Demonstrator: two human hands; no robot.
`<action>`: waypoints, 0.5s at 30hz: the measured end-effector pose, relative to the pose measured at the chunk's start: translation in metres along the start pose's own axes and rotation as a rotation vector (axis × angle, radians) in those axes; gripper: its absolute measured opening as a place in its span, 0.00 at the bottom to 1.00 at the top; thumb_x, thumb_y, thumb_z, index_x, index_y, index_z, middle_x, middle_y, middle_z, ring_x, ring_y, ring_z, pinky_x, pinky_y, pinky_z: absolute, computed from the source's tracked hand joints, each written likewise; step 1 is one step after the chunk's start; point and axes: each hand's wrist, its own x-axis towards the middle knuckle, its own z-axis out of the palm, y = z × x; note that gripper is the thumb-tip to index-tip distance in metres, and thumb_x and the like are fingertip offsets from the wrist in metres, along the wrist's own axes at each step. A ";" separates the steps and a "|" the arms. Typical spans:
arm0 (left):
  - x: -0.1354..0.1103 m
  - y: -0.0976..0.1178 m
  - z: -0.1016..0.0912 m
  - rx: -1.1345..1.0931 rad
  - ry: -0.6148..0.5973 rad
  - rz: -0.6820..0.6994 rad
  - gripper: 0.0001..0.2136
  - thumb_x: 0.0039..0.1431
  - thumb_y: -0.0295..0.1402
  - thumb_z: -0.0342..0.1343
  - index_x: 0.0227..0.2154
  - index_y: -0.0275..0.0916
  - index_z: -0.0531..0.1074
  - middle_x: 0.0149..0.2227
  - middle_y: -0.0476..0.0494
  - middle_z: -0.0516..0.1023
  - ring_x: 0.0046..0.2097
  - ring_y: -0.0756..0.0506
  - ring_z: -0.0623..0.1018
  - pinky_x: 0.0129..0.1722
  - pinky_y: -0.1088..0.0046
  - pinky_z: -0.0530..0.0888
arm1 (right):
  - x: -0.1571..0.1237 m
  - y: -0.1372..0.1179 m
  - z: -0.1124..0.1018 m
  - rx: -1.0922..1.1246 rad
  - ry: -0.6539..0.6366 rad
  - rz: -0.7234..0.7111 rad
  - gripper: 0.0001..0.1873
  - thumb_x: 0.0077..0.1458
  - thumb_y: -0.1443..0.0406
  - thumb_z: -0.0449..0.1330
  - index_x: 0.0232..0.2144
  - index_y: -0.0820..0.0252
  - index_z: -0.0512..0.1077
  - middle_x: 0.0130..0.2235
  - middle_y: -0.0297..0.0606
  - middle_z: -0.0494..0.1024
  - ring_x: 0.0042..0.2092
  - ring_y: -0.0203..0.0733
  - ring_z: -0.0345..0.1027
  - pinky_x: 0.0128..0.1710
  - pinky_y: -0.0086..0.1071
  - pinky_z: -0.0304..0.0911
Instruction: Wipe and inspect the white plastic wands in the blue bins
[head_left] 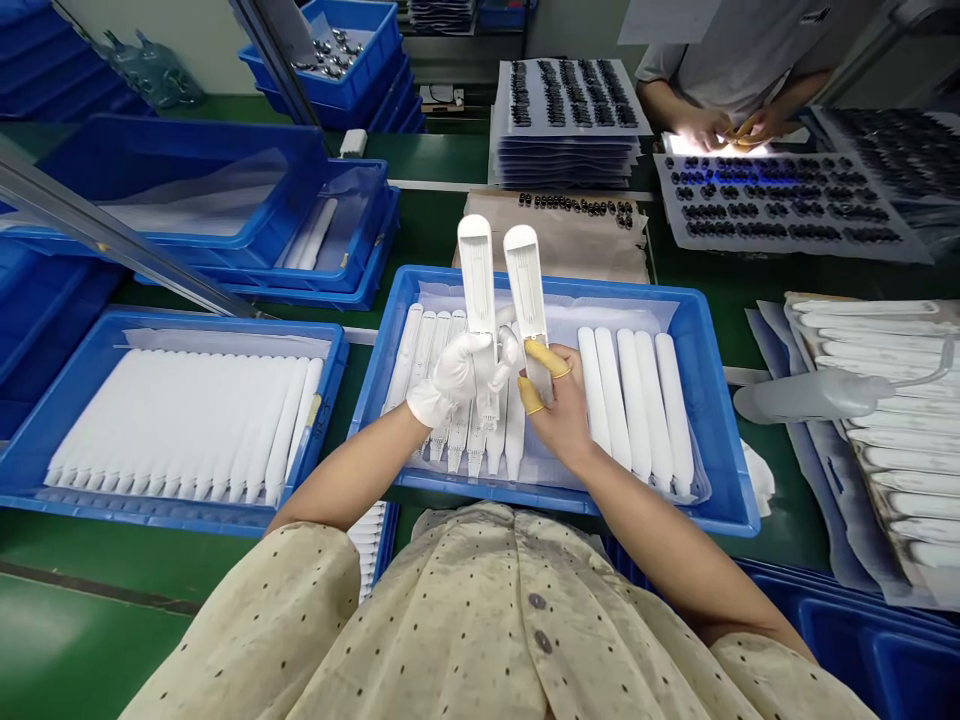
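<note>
My left hand point(457, 372), in a white glove, is closed on a long white plastic shell point(477, 270), held nearly upright with its ribbed inside showing. Yellow finger cots cover the thumb and a finger of my right hand point(559, 400), which grips a second white plastic shell point(526, 280) of similar shape. The two pieces stand side by side, slightly apart at their tops. Beneath both hands is a blue tray point(547, 497) lined with clear film. Slotted white pieces point(439, 345) lie in its left part, and smooth white pieces point(637, 400) lie in its right.
Another blue tray point(341, 350) full of white pieces stands at left. Behind are stacked blue bins point(247, 240) and a sheet stack point(570, 160) bearing black parts. A squeeze bottle point(814, 397) lies at right on white pieces. Across the bench, a co-worker's hands point(720, 128) work under a lamp.
</note>
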 end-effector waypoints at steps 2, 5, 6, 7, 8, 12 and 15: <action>0.000 0.005 0.000 -0.043 0.063 -0.006 0.26 0.62 0.42 0.57 0.61 0.38 0.72 0.26 0.49 0.75 0.17 0.51 0.66 0.18 0.74 0.64 | 0.002 -0.004 -0.002 0.106 0.005 0.082 0.21 0.59 0.57 0.65 0.54 0.47 0.69 0.52 0.42 0.70 0.55 0.51 0.70 0.59 0.52 0.71; 0.002 0.011 -0.001 -0.134 0.169 0.034 0.20 0.69 0.40 0.55 0.59 0.40 0.74 0.26 0.50 0.74 0.20 0.52 0.68 0.20 0.77 0.65 | 0.007 -0.006 -0.015 0.275 -0.054 0.237 0.24 0.64 0.50 0.60 0.57 0.48 0.63 0.51 0.41 0.75 0.44 0.46 0.74 0.42 0.44 0.77; 0.003 0.012 -0.002 -0.161 0.219 0.027 0.17 0.70 0.40 0.55 0.57 0.40 0.76 0.26 0.50 0.73 0.21 0.53 0.67 0.20 0.78 0.65 | 0.008 -0.004 -0.022 0.268 -0.078 0.285 0.26 0.66 0.49 0.58 0.60 0.49 0.61 0.50 0.41 0.77 0.41 0.45 0.75 0.39 0.43 0.77; 0.005 0.013 -0.004 -0.182 0.274 0.002 0.15 0.71 0.40 0.55 0.54 0.40 0.77 0.26 0.51 0.72 0.21 0.54 0.66 0.20 0.79 0.65 | 0.009 0.000 -0.029 0.225 -0.092 0.330 0.29 0.66 0.49 0.57 0.63 0.50 0.59 0.48 0.41 0.79 0.39 0.45 0.74 0.38 0.43 0.76; 0.006 0.013 -0.005 -0.194 0.331 -0.030 0.13 0.72 0.40 0.55 0.51 0.39 0.77 0.25 0.51 0.72 0.20 0.55 0.65 0.19 0.79 0.64 | 0.009 0.005 -0.036 0.161 -0.108 0.381 0.33 0.66 0.49 0.57 0.66 0.53 0.57 0.45 0.41 0.81 0.36 0.46 0.74 0.38 0.45 0.76; 0.013 0.008 -0.009 -0.205 0.503 -0.143 0.09 0.73 0.33 0.54 0.38 0.34 0.75 0.25 0.50 0.71 0.21 0.55 0.68 0.19 0.79 0.68 | 0.001 0.036 -0.048 -0.100 -0.192 0.542 0.38 0.66 0.50 0.56 0.71 0.61 0.56 0.43 0.46 0.83 0.33 0.50 0.76 0.45 0.55 0.77; 0.018 0.001 -0.011 -0.218 0.538 -0.209 0.09 0.72 0.26 0.50 0.33 0.35 0.71 0.25 0.49 0.71 0.23 0.53 0.72 0.23 0.78 0.74 | -0.006 0.053 -0.037 -0.287 -0.219 0.452 0.32 0.66 0.56 0.54 0.67 0.66 0.62 0.56 0.57 0.78 0.56 0.61 0.75 0.64 0.61 0.65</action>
